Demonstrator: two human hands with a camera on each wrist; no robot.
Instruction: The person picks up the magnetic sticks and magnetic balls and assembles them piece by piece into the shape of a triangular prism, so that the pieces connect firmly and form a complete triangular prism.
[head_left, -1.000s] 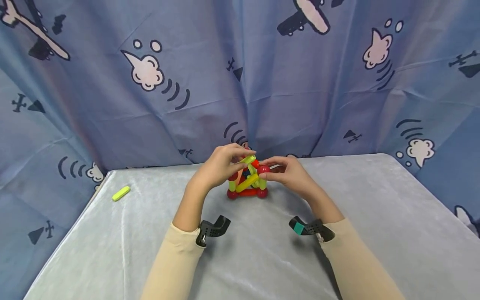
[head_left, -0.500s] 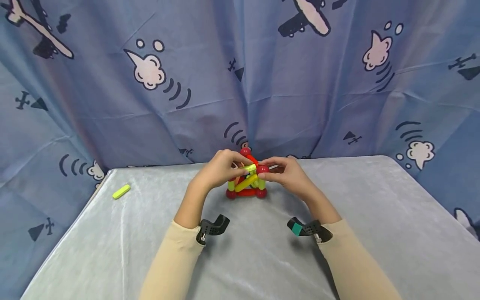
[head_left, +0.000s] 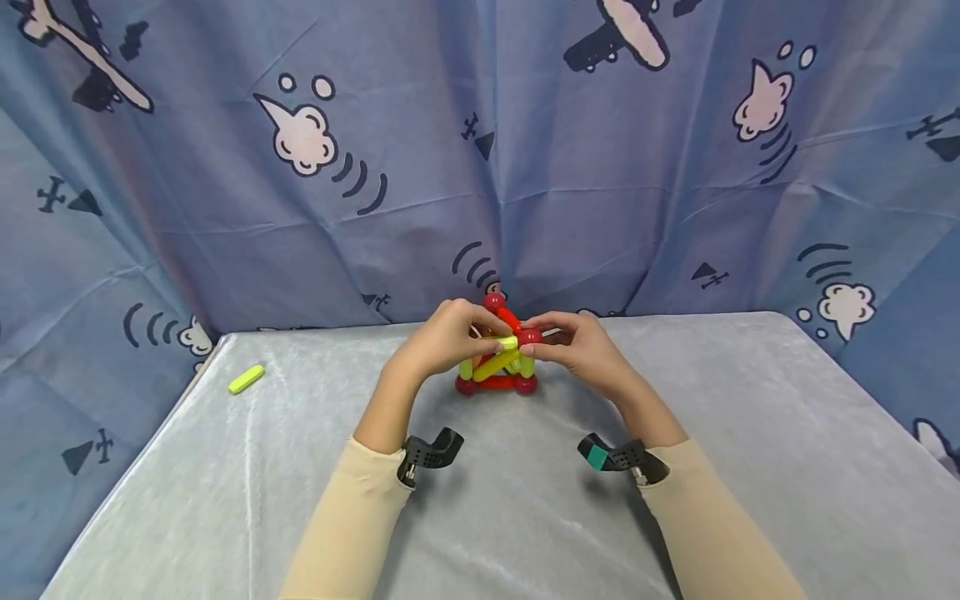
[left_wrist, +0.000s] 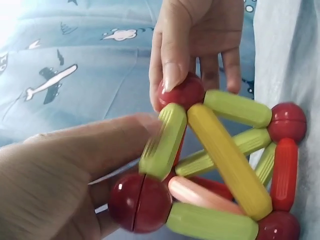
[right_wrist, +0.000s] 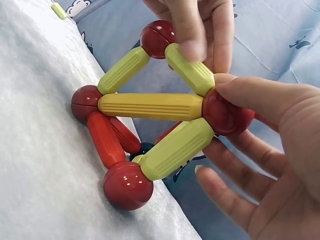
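Note:
A frame of magnetic building sticks and red balls stands on the table. My left hand (head_left: 442, 340) pinches a lime-green magnetic stick (left_wrist: 164, 145) along the frame's top edge; its ends meet two red balls. With thumb and fingers, my right hand (head_left: 581, 346) holds the red ball (right_wrist: 229, 112) at the top right corner. From that ball a yellow stick (right_wrist: 150, 106) runs diagonally down to a lower red ball (right_wrist: 86, 104). Another red ball (head_left: 494, 301) rises behind on a red stick. Hands and sticks hide part of the frame's back.
A loose lime-green stick (head_left: 247, 379) lies on the left of the pale cloth-covered table (head_left: 517, 508). A blue patterned curtain (head_left: 420, 150) hangs close behind the frame. Both wrists carry black camera mounts.
My left hand has lowered the lime-green stick from a tilt to nearly level, its right end now against the ball in my right hand. My right hand has stayed almost still.

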